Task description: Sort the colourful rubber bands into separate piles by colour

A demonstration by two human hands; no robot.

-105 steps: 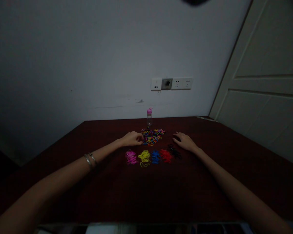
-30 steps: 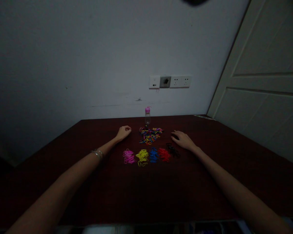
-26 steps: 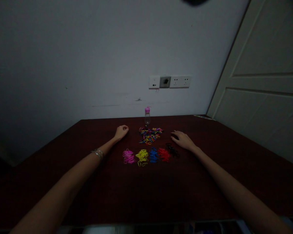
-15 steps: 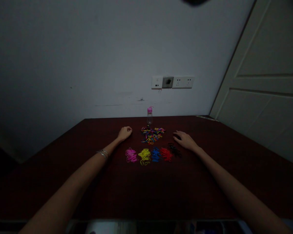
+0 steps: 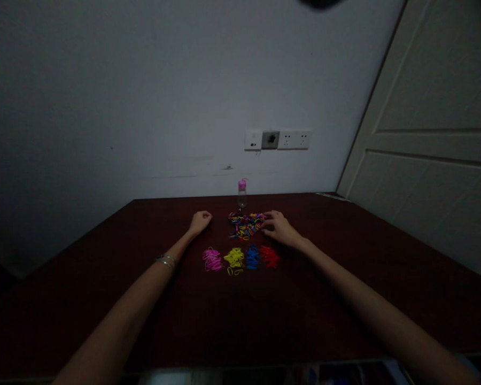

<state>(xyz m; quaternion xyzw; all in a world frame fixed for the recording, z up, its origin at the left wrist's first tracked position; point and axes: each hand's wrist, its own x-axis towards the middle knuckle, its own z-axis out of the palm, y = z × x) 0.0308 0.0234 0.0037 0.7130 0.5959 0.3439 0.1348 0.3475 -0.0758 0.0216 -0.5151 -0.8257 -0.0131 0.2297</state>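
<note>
Small coloured rubber bands lie in a mixed pile (image 5: 246,225) toward the back of the table. In front of it are sorted heaps: pink rubber bands (image 5: 212,259), yellow rubber bands (image 5: 235,258), blue rubber bands (image 5: 252,257) and red rubber bands (image 5: 269,256). My right hand (image 5: 279,227) is at the right edge of the mixed pile, fingers apart and reaching onto the bands. Left of the pile, my left hand (image 5: 201,221) rests on the table with its fingers curled closed; whatever they may hold is hidden. The black heap cannot be made out near my right hand.
A small clear bottle with a pink cap (image 5: 242,194) stands behind the mixed pile. The dark red table (image 5: 240,315) reaches back to a wall with a row of sockets (image 5: 278,140). A panelled white door (image 5: 420,160) is on the right.
My right hand has moved left, from beside the mixed pile onto its right edge. The black heap, seen earlier, no longer shows. My left hand stays closed in its place. The view has shifted slightly.
</note>
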